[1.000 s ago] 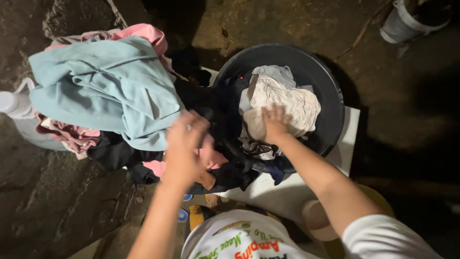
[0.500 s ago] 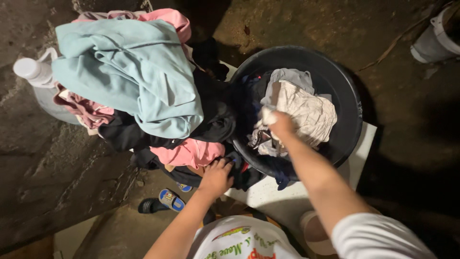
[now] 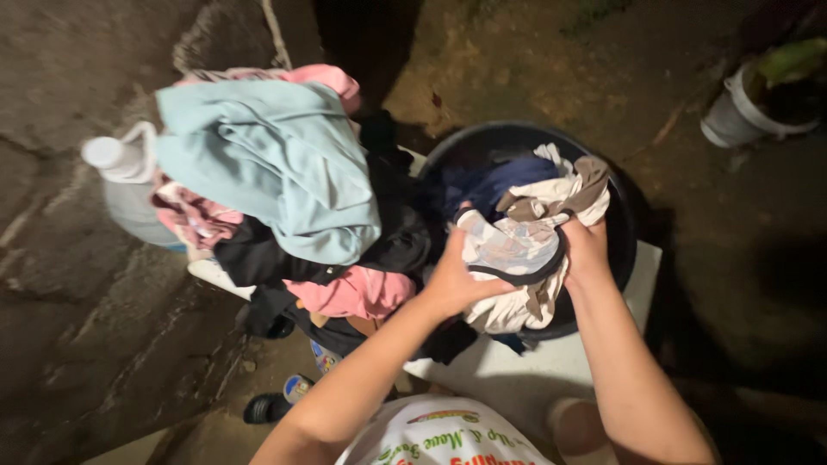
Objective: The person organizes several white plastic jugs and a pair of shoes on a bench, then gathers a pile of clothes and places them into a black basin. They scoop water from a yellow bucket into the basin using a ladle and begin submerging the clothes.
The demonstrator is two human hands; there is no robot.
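Dim outdoor spot, rough concrete ground (image 3: 77,344) on one side & bare dirt on the other, lit from the head cam only. A white low table (image 3: 517,370) carries a dark round basin (image 3: 624,232) and, beside it, a heaped pile of clothes (image 3: 276,189) topped w/ a light blue garment (image 3: 267,164); pink & black pieces show underneath, prob. stacked there to keep them off the ground. A white plastic jug (image 3: 121,172) stands just behind the pile. Both hands are over the basin, gripping a cream and brown garment (image 3: 525,241) from opposite sides. Left hand (image 3: 457,280) curled round its near edge, fingers closed on the cloth. Right hand (image 3: 586,250) clenched on the far side, bunching fabric. Garment sits partly lifted above the basin's other dark clothes.
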